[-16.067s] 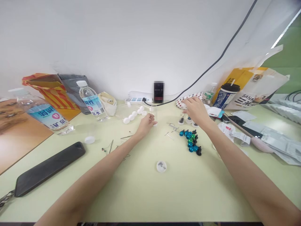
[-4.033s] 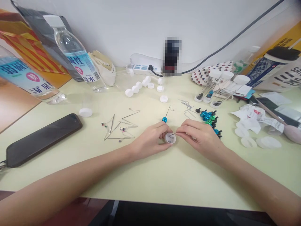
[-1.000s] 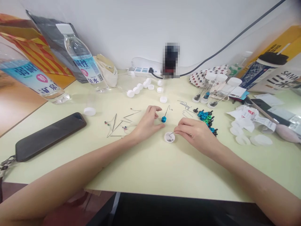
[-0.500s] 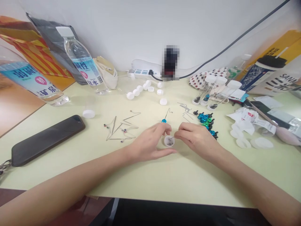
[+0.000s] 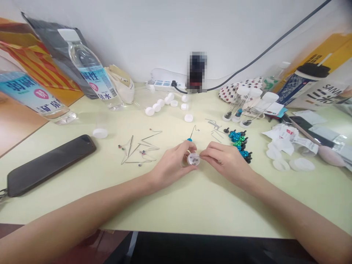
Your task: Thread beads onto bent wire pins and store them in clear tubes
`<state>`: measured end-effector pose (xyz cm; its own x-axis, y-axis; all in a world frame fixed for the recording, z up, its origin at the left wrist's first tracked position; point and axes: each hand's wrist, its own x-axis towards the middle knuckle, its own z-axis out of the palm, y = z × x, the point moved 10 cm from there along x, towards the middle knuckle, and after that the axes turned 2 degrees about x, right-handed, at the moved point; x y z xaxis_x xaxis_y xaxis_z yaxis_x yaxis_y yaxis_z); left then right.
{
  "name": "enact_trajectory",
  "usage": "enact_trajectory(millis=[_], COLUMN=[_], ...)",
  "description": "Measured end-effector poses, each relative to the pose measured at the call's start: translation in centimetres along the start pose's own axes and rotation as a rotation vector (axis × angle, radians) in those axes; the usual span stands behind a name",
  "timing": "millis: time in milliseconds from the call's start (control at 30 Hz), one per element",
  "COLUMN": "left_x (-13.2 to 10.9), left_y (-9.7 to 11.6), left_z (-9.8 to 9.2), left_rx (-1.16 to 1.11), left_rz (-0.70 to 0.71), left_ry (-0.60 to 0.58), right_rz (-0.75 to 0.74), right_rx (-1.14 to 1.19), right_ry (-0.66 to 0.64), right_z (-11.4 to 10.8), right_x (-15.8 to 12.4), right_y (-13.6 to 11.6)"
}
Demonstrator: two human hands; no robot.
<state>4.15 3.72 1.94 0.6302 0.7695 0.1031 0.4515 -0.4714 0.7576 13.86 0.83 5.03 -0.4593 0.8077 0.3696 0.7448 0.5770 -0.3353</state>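
Observation:
My left hand point(image 5: 173, 163) is curled round a small white cap point(image 5: 193, 159) with tiny dark bits in it, tipping it up off the pale green table point(image 5: 176, 205). My right hand point(image 5: 224, 161) is pinched at the cap's right rim, on something too small to make out. Just beyond my left fingers lies a bent wire with a blue bead point(image 5: 190, 136) on its end. Several blue, green and black beads point(image 5: 238, 142) lie behind my right hand. Bent wires with small beads point(image 5: 139, 148) lie to the left.
A black phone point(image 5: 49, 163) lies at the left. Two water bottles point(image 5: 90, 75) and bags stand at the back left. White caps point(image 5: 165, 102), a power strip point(image 5: 165, 85), clear tubes point(image 5: 242, 106), a lidded cup point(image 5: 301, 82) and crumpled receipts point(image 5: 291, 139) fill the back and right.
My left hand has closed round the white cap and tilted it up from the table. My right hand stays pinched at its rim. The view has shifted slightly.

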Motion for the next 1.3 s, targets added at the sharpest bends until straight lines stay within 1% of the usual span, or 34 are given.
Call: enact_trajectory(millis=[167,300,433,667,767,867,933,1033,1133,1233,1300], left_x=[0.0,0.0,0.0,0.3,0.5,0.5,0.3,0.2,0.5,1.1,1.6], left_y=[0.1,0.0,-0.2,-0.9,-1.0,-1.0,-0.9,-1.0,-1.8,-3.5,-4.2], left_z=[0.1,-0.3,-0.6,-1.0,-0.8,-0.4,-0.5,-1.4,-2.5,-3.5,-3.5], left_rx=[-0.022,-0.038,-0.038,-0.097,-0.112,-0.107,-0.123,-0.196,-0.267,-0.225,-0.170], left_rz=[0.021,0.029,0.015,-0.060,-0.061,-0.070,-0.088,-0.105,-0.102,-0.116,-0.100], left_ry=[0.018,0.045,0.061,0.096,0.074,0.032,0.037,0.090,0.165,0.260,0.272], right_rz=[0.039,0.115,0.242,0.480,0.549,0.598,0.620,0.636,0.641,0.633,0.629], right_rx=[0.132,0.226,0.372,0.736,0.864,0.968,1.023,1.102,1.159,1.206,1.230], right_ry=[0.009,0.017,-0.021,-0.065,-0.041,0.017,0.051,0.092,0.140,0.179,0.191], right_z=[0.1,0.0,0.6,2.8,3.0,2.8,2.9,3.2,3.4,3.4,3.4], right_x=[0.0,0.1,0.1,-0.7,-0.8,-0.8,-0.8,-1.0,-1.1,-1.1,-1.0], right_y=[0.1,0.6,1.7,4.5,5.5,6.2,6.6,7.0,7.3,7.4,7.4])
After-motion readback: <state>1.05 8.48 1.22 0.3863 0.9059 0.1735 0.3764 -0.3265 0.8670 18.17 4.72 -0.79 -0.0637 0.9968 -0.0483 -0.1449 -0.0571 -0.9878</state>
